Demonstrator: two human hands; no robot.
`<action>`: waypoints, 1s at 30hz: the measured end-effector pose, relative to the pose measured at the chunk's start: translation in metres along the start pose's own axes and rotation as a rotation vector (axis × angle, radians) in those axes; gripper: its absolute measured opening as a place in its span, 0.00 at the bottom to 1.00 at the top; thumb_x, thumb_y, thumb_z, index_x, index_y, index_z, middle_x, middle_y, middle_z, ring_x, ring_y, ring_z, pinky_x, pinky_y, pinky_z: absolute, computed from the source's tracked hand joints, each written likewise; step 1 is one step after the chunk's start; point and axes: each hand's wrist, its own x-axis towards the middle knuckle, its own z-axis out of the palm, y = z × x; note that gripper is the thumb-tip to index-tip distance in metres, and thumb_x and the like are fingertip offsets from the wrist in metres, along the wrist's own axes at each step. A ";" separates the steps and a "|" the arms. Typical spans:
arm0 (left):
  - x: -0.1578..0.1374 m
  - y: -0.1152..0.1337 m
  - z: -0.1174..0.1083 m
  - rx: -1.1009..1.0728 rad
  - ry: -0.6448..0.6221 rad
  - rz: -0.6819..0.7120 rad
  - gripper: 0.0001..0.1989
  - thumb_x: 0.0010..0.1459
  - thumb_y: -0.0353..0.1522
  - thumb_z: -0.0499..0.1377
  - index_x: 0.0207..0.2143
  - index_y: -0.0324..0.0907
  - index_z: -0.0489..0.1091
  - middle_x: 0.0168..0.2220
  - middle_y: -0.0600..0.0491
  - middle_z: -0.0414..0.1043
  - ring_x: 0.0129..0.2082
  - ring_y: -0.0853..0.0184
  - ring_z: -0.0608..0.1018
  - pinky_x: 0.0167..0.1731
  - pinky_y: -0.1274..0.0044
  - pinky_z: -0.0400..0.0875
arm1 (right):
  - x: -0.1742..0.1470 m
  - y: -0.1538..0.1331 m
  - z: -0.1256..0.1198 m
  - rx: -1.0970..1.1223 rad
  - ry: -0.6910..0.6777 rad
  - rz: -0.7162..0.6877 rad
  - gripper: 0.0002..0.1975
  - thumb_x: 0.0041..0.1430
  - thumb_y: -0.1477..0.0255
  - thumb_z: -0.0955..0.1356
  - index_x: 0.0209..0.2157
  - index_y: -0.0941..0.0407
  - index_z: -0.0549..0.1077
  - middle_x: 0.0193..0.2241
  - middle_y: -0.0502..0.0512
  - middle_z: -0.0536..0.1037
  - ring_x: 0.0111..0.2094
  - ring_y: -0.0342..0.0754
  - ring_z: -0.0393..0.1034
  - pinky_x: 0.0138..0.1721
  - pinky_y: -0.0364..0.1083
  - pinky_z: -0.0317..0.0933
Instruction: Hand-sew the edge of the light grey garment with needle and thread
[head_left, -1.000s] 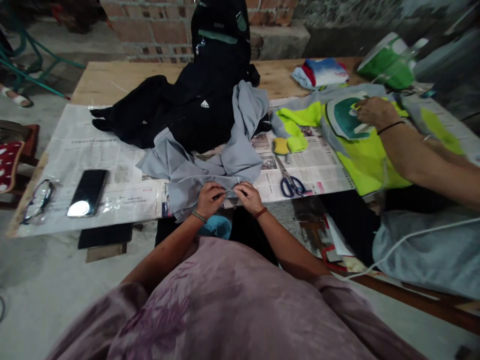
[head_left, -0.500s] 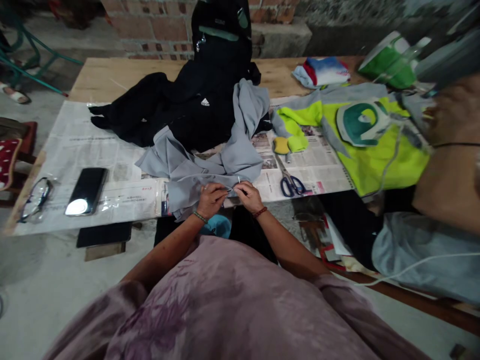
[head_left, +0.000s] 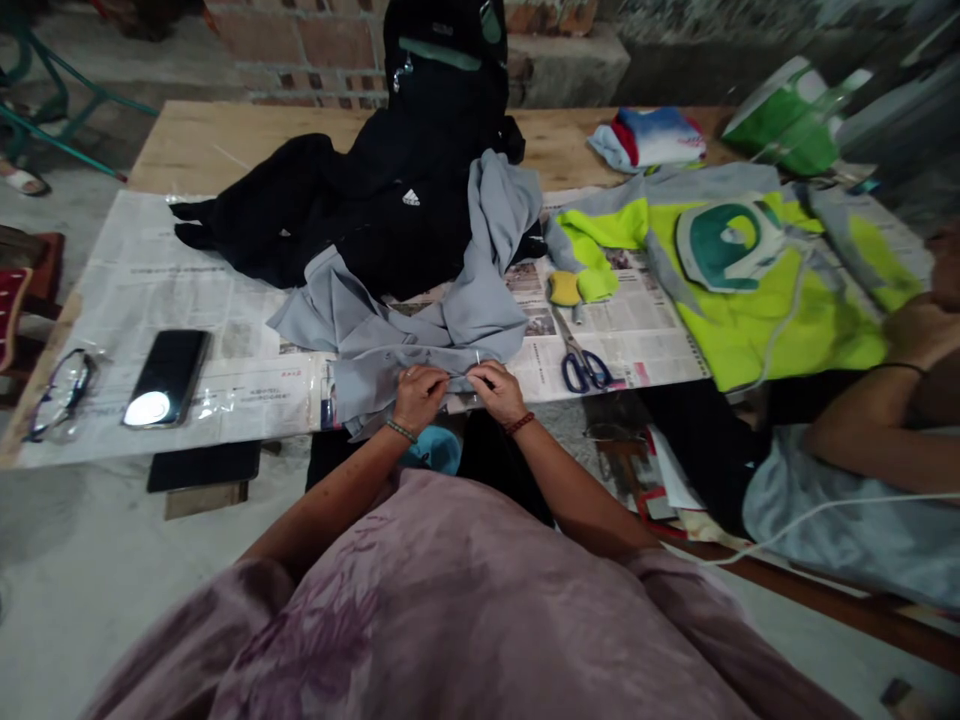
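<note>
A grey garment [head_left: 367,385] lies rumpled at the table's front edge, its near part gathered under both hands. My left hand [head_left: 421,398] is closed, pinching the garment's edge between thumb and fingers. Close beside it, my right hand [head_left: 498,393] is also closed in a pinch at the same edge. A thin pale sliver [head_left: 478,357] sticks up by the right fingertips, too small to name. What the right fingers grip is hidden. Blue-handled scissors [head_left: 582,366] and a yellow piece [head_left: 564,289], perhaps a thread holder, lie to the right on newspaper.
Black clothing [head_left: 360,215] and a black backpack [head_left: 446,90] sit behind the grey garment. At left are a phone [head_left: 166,378] and glasses [head_left: 64,395]. An iron [head_left: 727,245] rests on a yellow-green garment [head_left: 795,335]; another person's arm [head_left: 877,425] is at far right.
My hands stay almost in place, with slight finger movement at the cloth edge. The other person's hand and arm at the right have drawn away and lower, uncovering more of the yellow-green garment.
</note>
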 end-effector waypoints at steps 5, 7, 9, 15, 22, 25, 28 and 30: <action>0.000 0.000 0.001 0.015 -0.024 0.006 0.05 0.55 0.28 0.58 0.30 0.43 0.74 0.32 0.53 0.77 0.36 0.65 0.75 0.41 0.70 0.62 | 0.000 0.001 0.000 -0.020 -0.003 -0.006 0.09 0.58 0.68 0.63 0.30 0.55 0.73 0.30 0.53 0.74 0.36 0.45 0.68 0.41 0.46 0.60; 0.000 -0.001 0.001 0.021 -0.028 0.013 0.05 0.56 0.28 0.57 0.30 0.43 0.74 0.32 0.53 0.76 0.36 0.65 0.74 0.41 0.70 0.62 | -0.001 0.001 0.001 -0.023 -0.005 -0.011 0.09 0.59 0.68 0.63 0.30 0.55 0.73 0.29 0.53 0.74 0.36 0.45 0.68 0.41 0.46 0.60; 0.000 -0.001 0.001 0.028 -0.030 0.017 0.06 0.56 0.28 0.57 0.29 0.43 0.73 0.31 0.53 0.76 0.36 0.65 0.74 0.40 0.71 0.63 | -0.001 0.002 0.001 -0.022 -0.002 -0.016 0.09 0.59 0.68 0.63 0.30 0.55 0.73 0.29 0.53 0.74 0.35 0.45 0.68 0.40 0.46 0.60; 0.000 -0.002 -0.001 0.040 -0.051 0.004 0.04 0.55 0.28 0.57 0.32 0.41 0.72 0.29 0.52 0.73 0.35 0.65 0.72 0.40 0.72 0.64 | -0.001 0.001 0.001 -0.029 -0.012 -0.005 0.09 0.59 0.68 0.63 0.30 0.55 0.73 0.29 0.53 0.74 0.35 0.45 0.68 0.40 0.46 0.60; 0.001 0.004 -0.001 0.146 -0.154 -0.032 0.12 0.56 0.28 0.55 0.43 0.41 0.71 0.33 0.50 0.72 0.38 0.62 0.71 0.41 0.70 0.62 | -0.002 0.004 0.003 -0.037 -0.019 0.011 0.09 0.59 0.68 0.63 0.30 0.55 0.73 0.30 0.53 0.75 0.36 0.45 0.68 0.41 0.46 0.60; 0.002 0.004 -0.001 0.161 -0.155 -0.005 0.11 0.56 0.27 0.55 0.38 0.44 0.74 0.33 0.51 0.73 0.38 0.63 0.71 0.40 0.71 0.61 | -0.002 0.004 0.003 -0.028 -0.012 -0.007 0.09 0.59 0.68 0.63 0.31 0.55 0.73 0.30 0.53 0.74 0.36 0.45 0.67 0.41 0.46 0.60; 0.002 0.002 0.000 0.115 -0.129 0.003 0.11 0.54 0.26 0.55 0.36 0.46 0.76 0.31 0.52 0.72 0.36 0.64 0.71 0.39 0.72 0.62 | -0.002 0.004 0.004 -0.020 -0.016 0.002 0.09 0.59 0.68 0.63 0.31 0.55 0.73 0.30 0.53 0.74 0.37 0.45 0.67 0.42 0.46 0.60; 0.003 0.000 0.000 0.080 -0.117 -0.006 0.11 0.54 0.26 0.56 0.35 0.46 0.76 0.29 0.52 0.72 0.35 0.65 0.72 0.38 0.72 0.62 | -0.002 0.003 0.004 -0.010 -0.020 0.035 0.10 0.59 0.67 0.62 0.31 0.55 0.73 0.31 0.53 0.74 0.37 0.46 0.67 0.43 0.46 0.60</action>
